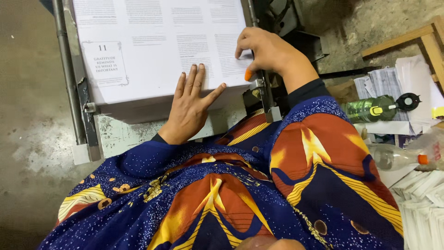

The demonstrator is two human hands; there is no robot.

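Your left hand (189, 104) lies flat, fingers spread and released, on the stack of printed sheets (152, 51) at 12 o'clock; your right hand (263, 51) curls its fingertips on the stack's right edge, gripping nothing; the stack sits on a worn metal bench (120, 134); concrete floor (27, 115) at 9 o'clock; a green bottle (370, 109) and loose papers (421, 199) at 3 o'clock.

Printed sheet stack (152, 51) on metal table (120, 134)
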